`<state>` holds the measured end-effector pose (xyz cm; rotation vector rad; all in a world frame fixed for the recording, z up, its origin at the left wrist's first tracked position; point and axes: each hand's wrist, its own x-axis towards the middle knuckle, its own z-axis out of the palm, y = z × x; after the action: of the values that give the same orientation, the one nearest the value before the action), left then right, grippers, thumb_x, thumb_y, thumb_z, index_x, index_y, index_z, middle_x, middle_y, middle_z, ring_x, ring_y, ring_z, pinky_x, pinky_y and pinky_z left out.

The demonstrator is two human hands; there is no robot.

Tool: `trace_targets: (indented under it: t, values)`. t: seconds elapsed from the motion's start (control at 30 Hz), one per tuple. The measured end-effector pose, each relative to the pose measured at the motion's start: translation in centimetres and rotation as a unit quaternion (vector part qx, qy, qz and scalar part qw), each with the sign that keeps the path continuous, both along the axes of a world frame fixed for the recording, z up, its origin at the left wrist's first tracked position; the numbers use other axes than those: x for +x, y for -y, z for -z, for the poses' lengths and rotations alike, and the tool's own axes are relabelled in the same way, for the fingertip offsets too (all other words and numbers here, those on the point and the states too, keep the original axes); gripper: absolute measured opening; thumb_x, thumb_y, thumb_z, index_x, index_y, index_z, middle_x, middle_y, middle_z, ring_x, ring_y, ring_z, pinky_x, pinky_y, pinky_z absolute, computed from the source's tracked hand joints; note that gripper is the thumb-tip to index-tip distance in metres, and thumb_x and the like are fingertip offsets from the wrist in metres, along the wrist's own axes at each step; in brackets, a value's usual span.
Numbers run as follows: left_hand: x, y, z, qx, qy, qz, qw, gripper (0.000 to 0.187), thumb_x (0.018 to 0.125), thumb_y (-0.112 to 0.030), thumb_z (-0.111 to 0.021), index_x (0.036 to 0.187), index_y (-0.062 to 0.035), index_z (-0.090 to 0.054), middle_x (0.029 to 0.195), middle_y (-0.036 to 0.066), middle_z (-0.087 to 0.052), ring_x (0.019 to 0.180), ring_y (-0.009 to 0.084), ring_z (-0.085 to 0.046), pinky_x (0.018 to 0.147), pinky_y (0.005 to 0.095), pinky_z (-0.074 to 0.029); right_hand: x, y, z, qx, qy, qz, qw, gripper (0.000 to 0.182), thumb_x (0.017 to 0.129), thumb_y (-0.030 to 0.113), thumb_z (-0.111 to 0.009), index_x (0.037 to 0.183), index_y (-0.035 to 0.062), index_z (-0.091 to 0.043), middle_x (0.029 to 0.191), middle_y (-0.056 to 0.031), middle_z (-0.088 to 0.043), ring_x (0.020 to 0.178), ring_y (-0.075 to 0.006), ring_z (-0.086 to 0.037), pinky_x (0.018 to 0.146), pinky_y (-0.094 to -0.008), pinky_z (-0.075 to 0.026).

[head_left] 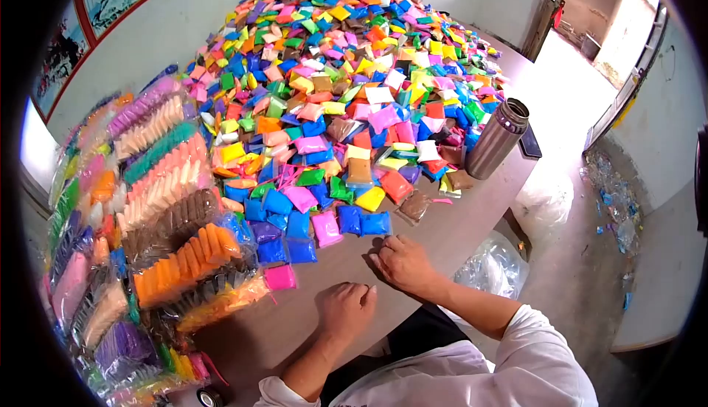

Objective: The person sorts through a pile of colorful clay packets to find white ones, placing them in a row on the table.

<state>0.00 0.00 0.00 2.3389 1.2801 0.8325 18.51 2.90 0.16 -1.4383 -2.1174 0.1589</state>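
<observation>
My left hand [346,308] rests on the table near its front edge, fingers curled in and thumb against them, with nothing seen in it. To its right and a little farther forward, my right hand [403,263] lies on the tabletop, fingers bent under and holding nothing visible. Just beyond my right hand are a blue packet [375,223] and a brown packet [413,207]. A pink packet [280,277] lies to the left of my left hand. Behind these rises a large heap of small coloured packets [324,104].
Clear bags of sorted packets [173,208] are stacked along the left. A steel flask [498,139] stands at the right edge beside a phone [530,143]. Plastic bags [493,268] sit on the floor to the right, below an open doorway [590,30].
</observation>
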Motion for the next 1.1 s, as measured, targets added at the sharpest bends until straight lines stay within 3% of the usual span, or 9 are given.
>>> trace_targets:
  t: [0.07,0.1,0.27,0.37,0.47,0.57,0.77,0.97,1.1]
  values:
    - [-1.1,-1.2,0.4,0.021,-0.024,-0.060,0.998,0.026,0.085,-0.023,-0.062,0.065,-0.0078,-0.059,0.068,0.011,-0.064,0.065,0.0313,-0.064,0.058,0.0425,-0.050,-1.8,-1.4,0.9,0.034,-0.002,0.017,0.999,0.019,0.091,0.022,-0.061,0.090,0.0040,-0.059,0.086,-0.0117,-0.058,0.080,-0.0288,-0.059,0.061,-0.0414,-0.046]
    - [3.5,2.3,0.0,-0.005,-0.011,-0.066,0.998,0.026,0.085,-0.023,-0.062,0.065,-0.0078,-0.059,0.068,0.011,-0.064,0.065,0.0313,-0.064,0.058,0.0425,-0.050,2.4,2.0,0.4,0.008,0.014,0.010,1.000,0.019,0.091,0.022,-0.061,0.090,0.0040,-0.059,0.086,-0.0117,-0.058,0.080,-0.0288,-0.059,0.061,-0.0414,-0.046]
    - [6.5,0.1,-0.3,-0.031,0.004,-0.075,0.997,0.021,0.083,-0.018,-0.064,0.067,-0.0062,-0.058,0.065,0.012,-0.062,0.060,0.0357,-0.061,0.055,0.0455,-0.046,2.6,0.3,2.1,-0.006,-0.308,0.145,0.940,0.017,0.097,0.017,-0.052,0.093,0.0012,-0.056,0.076,-0.0132,-0.057,0.067,-0.0274,-0.059,0.060,-0.0377,-0.045]
    - [7.8,-0.5,0.5,0.022,-0.016,-0.099,0.995,0.025,0.086,-0.023,-0.059,0.066,-0.0079,-0.058,0.065,0.012,-0.062,0.058,0.0350,-0.061,0.053,0.0464,-0.049,2.7,0.2,1.8,-0.037,-0.334,0.157,0.929,0.016,0.098,0.015,-0.049,0.095,0.0014,-0.057,0.073,-0.0136,-0.057,0.064,-0.0278,-0.058,0.062,-0.0365,-0.046]
    - [7.5,-0.3,0.6,0.016,0.003,-0.082,0.997,0.021,0.083,-0.020,-0.061,0.066,-0.0074,-0.057,0.064,0.013,-0.061,0.058,0.0355,-0.061,0.052,0.0466,-0.048,2.2,0.5,1.3,-0.024,-0.304,0.148,0.941,0.012,0.093,0.012,-0.053,0.094,0.0014,-0.057,0.084,-0.0183,-0.057,0.077,-0.0384,-0.057,0.068,-0.0449,-0.046]
    - [6.7,-0.3,0.9,0.004,0.022,-0.053,0.998,0.017,0.079,-0.017,-0.062,0.066,-0.0070,-0.056,0.064,0.013,-0.061,0.059,0.0354,-0.061,0.053,0.0465,-0.048,1.7,0.3,0.7,0.099,-0.189,0.089,0.973,0.008,0.089,0.011,-0.060,0.089,0.0025,-0.061,0.077,-0.0152,-0.059,0.072,-0.0326,-0.060,0.065,-0.0409,-0.048]
    - [6.1,-0.3,0.4,-0.010,0.025,-0.029,0.999,0.016,0.079,-0.016,-0.063,0.069,-0.0057,-0.058,0.069,0.014,-0.063,0.062,0.0358,-0.061,0.056,0.0460,-0.049,1.5,0.7,0.7,-0.008,-0.144,0.091,0.985,0.023,0.087,0.021,-0.061,0.076,0.0018,-0.060,0.078,-0.0166,-0.059,0.074,-0.0367,-0.058,0.062,-0.0447,-0.046]
    - [5.8,-0.3,0.3,-0.035,0.045,-0.012,0.998,0.014,0.078,-0.015,-0.066,0.071,-0.0037,-0.060,0.071,0.015,-0.064,0.066,0.0377,-0.062,0.058,0.0468,-0.048,1.5,0.9,0.9,-0.007,-0.160,0.090,0.983,0.035,0.085,0.021,-0.068,0.060,0.0002,-0.053,0.062,-0.0160,-0.053,0.053,-0.0346,-0.052,0.048,-0.0418,-0.040]
    - [5.5,-0.4,0.2,-0.043,0.043,0.006,0.998,0.015,0.079,-0.015,-0.066,0.072,-0.0037,-0.060,0.073,0.015,-0.065,0.067,0.0368,-0.062,0.060,0.0459,-0.049,1.4,1.0,0.4,0.021,-0.228,0.124,0.966,0.031,0.083,0.015,-0.069,0.061,-0.0002,-0.053,0.065,-0.0153,-0.055,0.054,-0.0314,-0.052,0.049,-0.0389,-0.040]
